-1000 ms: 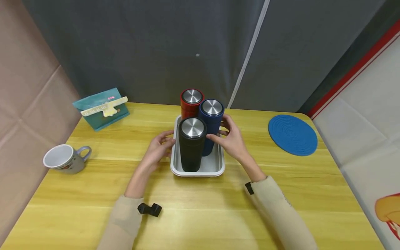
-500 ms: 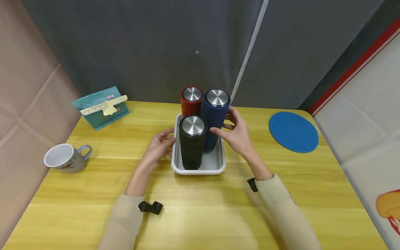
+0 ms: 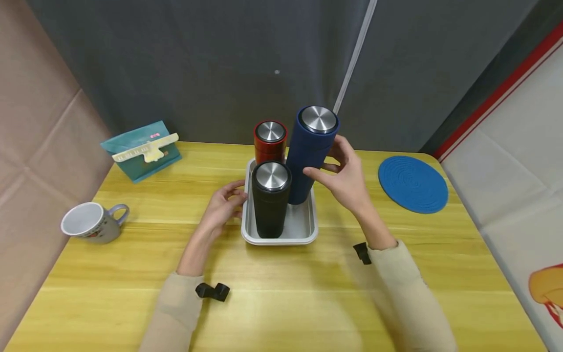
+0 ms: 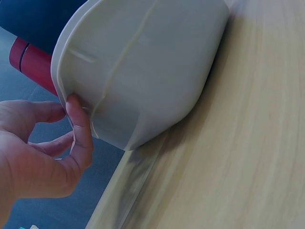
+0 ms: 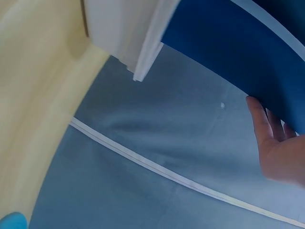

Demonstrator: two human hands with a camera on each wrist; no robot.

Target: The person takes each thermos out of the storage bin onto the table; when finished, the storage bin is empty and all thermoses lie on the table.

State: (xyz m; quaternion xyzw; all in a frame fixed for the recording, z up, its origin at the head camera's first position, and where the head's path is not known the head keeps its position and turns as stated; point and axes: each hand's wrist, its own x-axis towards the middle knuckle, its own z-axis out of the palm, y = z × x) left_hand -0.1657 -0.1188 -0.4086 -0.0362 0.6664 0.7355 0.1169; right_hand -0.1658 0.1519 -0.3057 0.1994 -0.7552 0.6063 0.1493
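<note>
Gripping the blue flask (image 3: 310,156), the right hand (image 3: 347,178) holds it tilted, its base above the white tray (image 3: 308,230).
Fingers and thumb curl round the flask's body. The left hand (image 3: 222,208) pinches the tray's left rim. A black flask (image 3: 270,200) and red flask (image 3: 269,142) stand in the tray on the yellow surface (image 3: 281,293); a mug (image 3: 90,223) and blue mat (image 3: 412,184) lie well apart.

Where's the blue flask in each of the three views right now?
Head: blue flask centre, raised above the tray, gripped by the right hand.
Left wrist: only a dark blue sliver at the top left.
Right wrist: fills the upper right.
Shared landmark: the pale tray, seen in all three.
</note>
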